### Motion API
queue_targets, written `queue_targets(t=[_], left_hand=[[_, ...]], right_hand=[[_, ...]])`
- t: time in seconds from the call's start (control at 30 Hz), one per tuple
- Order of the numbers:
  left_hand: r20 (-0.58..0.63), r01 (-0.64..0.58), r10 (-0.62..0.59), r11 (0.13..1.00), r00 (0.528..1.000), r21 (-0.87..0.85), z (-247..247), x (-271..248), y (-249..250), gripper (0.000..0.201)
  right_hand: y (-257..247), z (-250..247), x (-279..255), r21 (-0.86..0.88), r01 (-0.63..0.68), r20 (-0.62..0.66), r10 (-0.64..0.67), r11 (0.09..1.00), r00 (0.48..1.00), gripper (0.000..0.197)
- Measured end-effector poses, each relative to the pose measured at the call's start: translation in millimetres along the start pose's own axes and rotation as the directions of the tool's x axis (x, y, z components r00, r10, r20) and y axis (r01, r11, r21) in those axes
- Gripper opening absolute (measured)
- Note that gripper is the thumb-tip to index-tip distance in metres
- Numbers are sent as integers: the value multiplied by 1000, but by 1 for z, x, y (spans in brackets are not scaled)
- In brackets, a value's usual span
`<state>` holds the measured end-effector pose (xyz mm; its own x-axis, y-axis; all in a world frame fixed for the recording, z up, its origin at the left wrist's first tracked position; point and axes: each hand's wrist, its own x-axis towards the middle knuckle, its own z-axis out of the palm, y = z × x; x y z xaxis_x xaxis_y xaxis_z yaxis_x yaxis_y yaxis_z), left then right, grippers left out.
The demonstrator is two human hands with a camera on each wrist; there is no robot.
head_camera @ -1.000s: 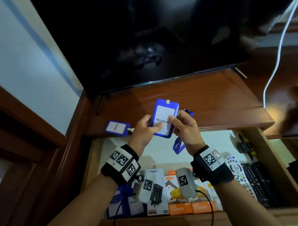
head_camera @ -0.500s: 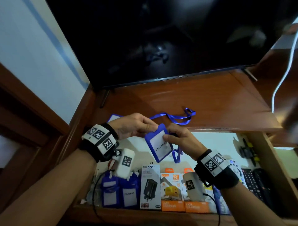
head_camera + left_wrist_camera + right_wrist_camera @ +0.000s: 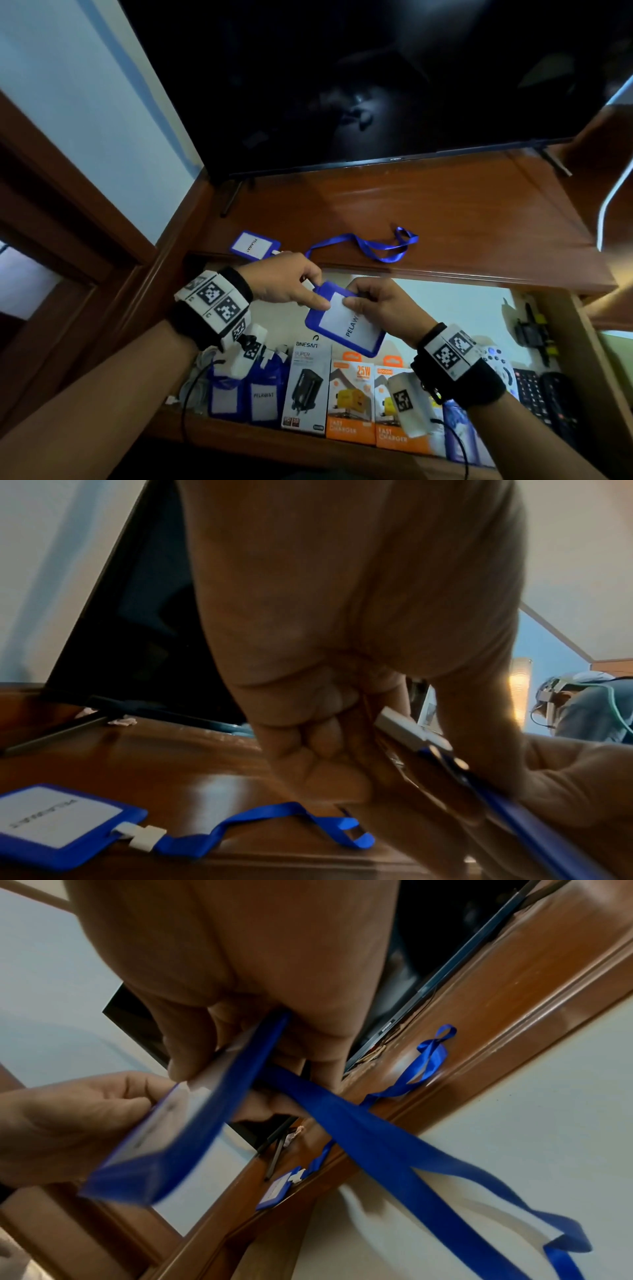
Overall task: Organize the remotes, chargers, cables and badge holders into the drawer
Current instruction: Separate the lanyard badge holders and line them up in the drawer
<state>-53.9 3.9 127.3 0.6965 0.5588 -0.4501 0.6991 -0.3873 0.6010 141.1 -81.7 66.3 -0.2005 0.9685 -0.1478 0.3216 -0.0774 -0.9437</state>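
A blue badge holder (image 3: 346, 323) with a white "PELAWAT" card hangs tilted over the open drawer (image 3: 445, 308). My left hand (image 3: 313, 291) pinches its top corner by the white clip (image 3: 407, 729). My right hand (image 3: 352, 301) pinches the top edge of the holder (image 3: 205, 1110), and its blue lanyard (image 3: 394, 1150) trails down under that hand. A second badge holder (image 3: 255, 245) lies on the wooden shelf (image 3: 445, 205), its lanyard (image 3: 370, 245) spread to the right.
Along the drawer's front stand two blue badge holders (image 3: 246, 394), a white charger box (image 3: 306, 387) and orange charger boxes (image 3: 349, 394). Remotes (image 3: 534, 387) lie at the right. A black TV (image 3: 342, 85) stands on the shelf, and a white cable (image 3: 613, 192) hangs at far right.
Both hands have brought the badge holder down from in front of the shelf to over the drawer and tilted it. The left hand shifted from its lower edge to its top corner.
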Motion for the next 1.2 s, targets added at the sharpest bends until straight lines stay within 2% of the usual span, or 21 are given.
queue_targets(t=[0.1, 0.2, 0.27, 0.33, 0.43, 0.53, 0.63, 0.7, 0.73, 0.77, 0.8, 0.87, 0.93, 1.0, 1.07, 1.13, 1.2], left_hand=[[22, 2, -2, 1000, 1000, 12, 8, 0, 0, 19], [15, -20, 21, 998, 1000, -52, 12, -1, 0, 7], [-75, -38, 26, 985, 997, -171, 12, 0, -6, 5], [-218, -59, -25, 928, 976, -367, 9, 0, -17, 13], [-426, -165, -138, 783, 894, -599, 7, 2, -21, 8], [-594, -249, -255, 732, 763, -634, 9, 10, -12, 13], [-683, -249, -325, 761, 654, -600, 12, 21, -6, 11], [-747, -175, -307, 854, 590, -489, 17, 26, -5, 8], [-775, -127, -268, 905, 571, -407, 20, 27, -4, 11], [-787, -87, -215, 943, 578, -321, 23, 28, -4, 15], [-778, -49, -153, 972, 610, -229, 26, 28, -3, 19], [-695, 39, -45, 999, 718, -24, 31, 25, 1, 21], [-555, 39, 27, 994, 832, 107, 35, 21, 5, 22], [-366, -33, 50, 998, 929, 52, 34, 15, 9, 12], [-195, -80, 59, 992, 979, -99, 32, 10, 8, 7], [-126, -123, 83, 926, 989, -358, 31, 6, 4, 12], [-181, -193, 110, 815, 977, -547, 31, 3, 2, 16]], right_hand=[[-1, -2, -2, -41, -1, 16, 1, 999, 1000, 12], [-4, -5, -4, 33, -35, 21, 34, 999, 999, 16], [-3, -9, -7, 186, -65, -12, 68, 980, 998, 25], [-1, -15, -10, 340, -79, -68, 108, 937, 992, 33], [-1, -22, -13, 348, -24, -102, 63, 937, 993, 34], [-8, -24, -12, 217, 16, -121, 11, 976, 993, 29], [-20, -23, -9, 76, 83, -98, -75, 994, 992, 26], [-28, -24, -8, -8, 122, -45, -122, 993, 991, 24], [-32, -25, -8, -45, 140, -18, -141, 989, 990, 22], [-35, -26, -7, -80, 154, 2, -154, 985, 988, 21], [-37, -27, -6, -114, 160, 6, -161, 980, 987, 18], [-37, -33, -2, -192, 166, -40, -177, 967, 983, 17], [-34, -40, 2, -271, 168, -106, -203, 948, 973, 26], [-30, -45, 3, -330, 145, -136, -199, 933, 971, 23], [-22, -46, 3, -312, 108, -137, -157, 944, 978, 24], [-16, -45, 1, -184, 92, -125, -116, 979, 985, 24], [-13, -39, -5, 0, 114, -131, -113, 994, 985, 24]])
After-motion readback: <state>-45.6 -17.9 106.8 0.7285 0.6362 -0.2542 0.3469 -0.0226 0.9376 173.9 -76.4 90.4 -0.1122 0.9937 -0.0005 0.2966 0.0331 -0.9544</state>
